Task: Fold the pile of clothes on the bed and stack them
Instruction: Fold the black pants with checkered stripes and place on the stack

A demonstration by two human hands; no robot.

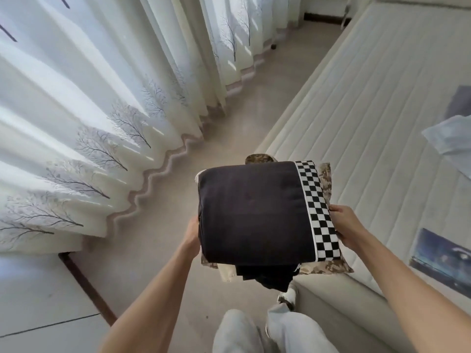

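Both hands, left (193, 235) & right (344, 229), clamp soft folded stack (254, 212) by its sides over bed (369, 128) corner; layers may slip, support underneath.

Home bedroom, bare quilted mattress (369, 103), long tree-print curtains (102, 110)

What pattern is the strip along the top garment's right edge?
Black-and-white checkerboard strip beside plain black fabric, clearest in the head view.
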